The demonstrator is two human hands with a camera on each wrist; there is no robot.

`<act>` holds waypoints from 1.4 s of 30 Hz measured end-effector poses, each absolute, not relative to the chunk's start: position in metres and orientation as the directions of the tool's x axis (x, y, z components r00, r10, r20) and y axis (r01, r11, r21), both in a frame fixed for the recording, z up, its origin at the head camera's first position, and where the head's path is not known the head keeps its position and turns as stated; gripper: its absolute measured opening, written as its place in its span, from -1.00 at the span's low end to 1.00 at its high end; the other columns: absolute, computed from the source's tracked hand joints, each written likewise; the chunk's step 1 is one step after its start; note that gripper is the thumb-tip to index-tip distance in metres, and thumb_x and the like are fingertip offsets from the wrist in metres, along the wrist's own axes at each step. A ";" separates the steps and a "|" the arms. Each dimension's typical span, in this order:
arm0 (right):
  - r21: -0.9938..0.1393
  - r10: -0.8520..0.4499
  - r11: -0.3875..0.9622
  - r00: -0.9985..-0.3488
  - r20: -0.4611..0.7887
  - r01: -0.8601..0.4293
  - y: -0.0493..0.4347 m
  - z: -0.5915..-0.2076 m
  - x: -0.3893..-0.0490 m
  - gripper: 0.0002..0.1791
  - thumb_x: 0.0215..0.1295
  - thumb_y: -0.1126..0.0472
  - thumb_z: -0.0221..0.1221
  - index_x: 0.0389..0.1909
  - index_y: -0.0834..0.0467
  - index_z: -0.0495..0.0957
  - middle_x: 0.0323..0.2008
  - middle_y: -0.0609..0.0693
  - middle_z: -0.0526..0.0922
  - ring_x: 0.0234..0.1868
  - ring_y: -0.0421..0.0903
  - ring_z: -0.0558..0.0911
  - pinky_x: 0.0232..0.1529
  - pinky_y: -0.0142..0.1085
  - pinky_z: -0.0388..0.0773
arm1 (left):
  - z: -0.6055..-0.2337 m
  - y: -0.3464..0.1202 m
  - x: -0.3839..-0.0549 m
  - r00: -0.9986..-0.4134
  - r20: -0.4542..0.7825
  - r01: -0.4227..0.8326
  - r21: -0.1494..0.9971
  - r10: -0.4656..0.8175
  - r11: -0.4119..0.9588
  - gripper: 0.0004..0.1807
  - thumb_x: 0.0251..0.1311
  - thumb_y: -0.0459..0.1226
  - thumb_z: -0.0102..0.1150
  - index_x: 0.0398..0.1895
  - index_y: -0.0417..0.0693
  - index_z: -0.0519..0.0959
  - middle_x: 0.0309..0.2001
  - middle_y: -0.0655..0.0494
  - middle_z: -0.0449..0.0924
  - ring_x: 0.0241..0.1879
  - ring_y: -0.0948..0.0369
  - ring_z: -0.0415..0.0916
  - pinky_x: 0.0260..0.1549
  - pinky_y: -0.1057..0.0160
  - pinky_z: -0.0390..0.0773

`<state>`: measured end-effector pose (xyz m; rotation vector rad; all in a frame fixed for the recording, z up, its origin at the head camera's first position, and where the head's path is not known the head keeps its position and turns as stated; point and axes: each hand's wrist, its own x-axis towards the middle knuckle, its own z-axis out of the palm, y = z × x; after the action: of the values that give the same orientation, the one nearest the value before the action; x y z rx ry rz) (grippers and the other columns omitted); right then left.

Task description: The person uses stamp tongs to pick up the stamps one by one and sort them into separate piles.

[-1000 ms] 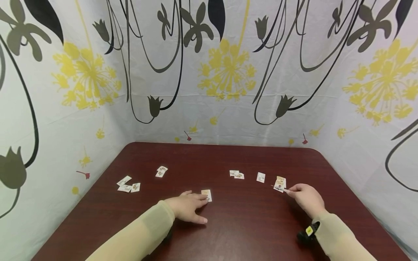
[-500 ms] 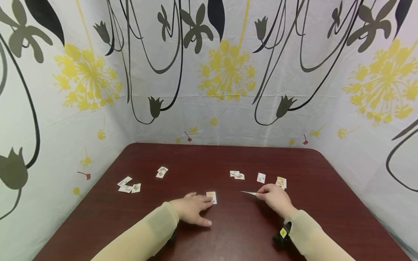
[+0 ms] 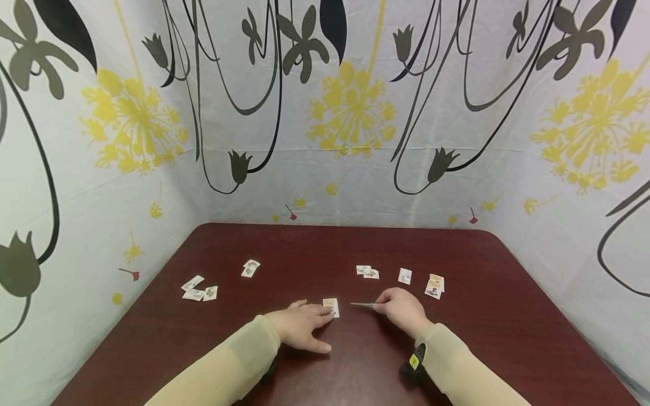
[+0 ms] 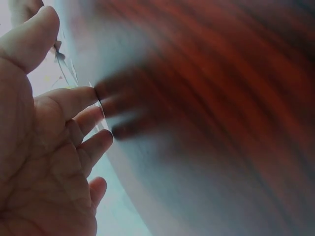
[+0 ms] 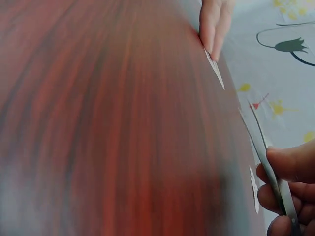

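Observation:
My left hand (image 3: 304, 327) lies palm down near the table's middle, fingers spread, fingertips on small illustrated cards (image 3: 331, 303) that overlap. The left wrist view shows its fingers (image 4: 81, 101) fairly straight, reaching down to the tabletop. To the right of those cards, my right hand (image 3: 403, 311) pinches a pair of thin metal tweezers (image 5: 266, 164) between thumb and fingers. The tweezers point left toward the cards, their tips a short way from them. In the right wrist view the two prongs stand slightly apart with nothing visible between them.
Farther right lie overlapping cards (image 3: 433, 289), a single card (image 3: 404, 276) and another overlapping pair (image 3: 370, 274). Toward the left are a pair (image 3: 248, 272) and a group of three (image 3: 194, 294). A patterned curtain (image 3: 355, 192) surrounds the dark red table (image 3: 304, 248).
My right hand has carried the tweezers leftward from the far-right cards to beside my left hand. The left hand and the cards under its fingertips have slid slightly right.

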<state>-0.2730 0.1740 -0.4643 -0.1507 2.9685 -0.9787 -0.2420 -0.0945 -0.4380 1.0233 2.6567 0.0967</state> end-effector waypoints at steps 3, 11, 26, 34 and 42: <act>-0.585 -0.108 0.805 -0.994 0.015 -0.096 0.169 -0.466 -0.273 -0.90 0.12 0.11 0.32 -0.55 -0.04 0.66 -0.57 -0.19 0.54 -0.52 -0.17 0.44 -0.47 -0.25 0.36 | -0.438 -0.093 -0.242 -0.704 -0.242 0.647 0.167 0.667 0.744 -0.16 0.18 0.29 0.05 0.43 0.07 0.27 0.45 0.21 0.14 0.43 0.20 0.07 0.37 -0.03 -0.02; -0.583 -0.104 0.806 -0.994 0.021 -0.097 0.159 -0.471 -0.274 -0.89 0.11 0.12 0.32 -0.56 -0.04 0.65 -0.52 -0.21 0.57 -0.50 -0.18 0.46 -0.44 -0.24 0.39 | -0.436 -0.091 -0.241 -0.701 -0.230 0.655 0.166 0.675 0.737 -0.17 0.18 0.28 0.06 0.42 0.05 0.29 0.45 0.18 0.16 0.42 0.18 0.09 0.37 -0.04 -0.01; -0.613 -0.067 0.789 -0.998 -0.005 -0.050 0.149 -0.473 -0.272 -0.87 0.13 0.13 0.30 -0.57 -0.02 0.63 -0.49 -0.18 0.59 -0.45 -0.17 0.50 -0.38 -0.21 0.43 | -0.437 -0.087 -0.243 -0.688 -0.243 0.662 0.177 0.684 0.728 -0.16 0.19 0.29 0.04 0.45 0.07 0.25 0.47 0.20 0.10 0.44 0.18 0.05 0.37 -0.06 -0.03; -0.630 -0.054 0.776 -0.998 -0.011 -0.035 0.150 -0.475 -0.272 -0.86 0.13 0.16 0.31 -0.58 -0.01 0.62 -0.50 -0.17 0.58 -0.43 -0.16 0.50 -0.35 -0.21 0.42 | -0.439 -0.089 -0.243 -0.677 -0.242 0.666 0.199 0.695 0.719 -0.17 0.21 0.25 0.05 0.45 0.03 0.24 0.48 0.17 0.09 0.44 0.17 0.04 0.37 -0.07 -0.04; -0.637 -0.044 0.771 -0.999 -0.021 -0.020 0.153 -0.477 -0.269 -0.87 0.11 0.16 0.32 -0.57 -0.01 0.63 -0.51 -0.18 0.58 -0.43 -0.17 0.50 -0.33 -0.20 0.42 | -0.439 -0.094 -0.244 -0.695 -0.225 0.652 0.204 0.683 0.731 -0.15 0.18 0.28 0.06 0.46 0.06 0.23 0.45 0.15 0.15 0.43 0.17 0.07 0.37 -0.05 -0.03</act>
<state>-0.2694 0.1533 -0.4769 -0.0531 2.9237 -1.0504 -0.2436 -0.0936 -0.4393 1.0466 2.6495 0.1555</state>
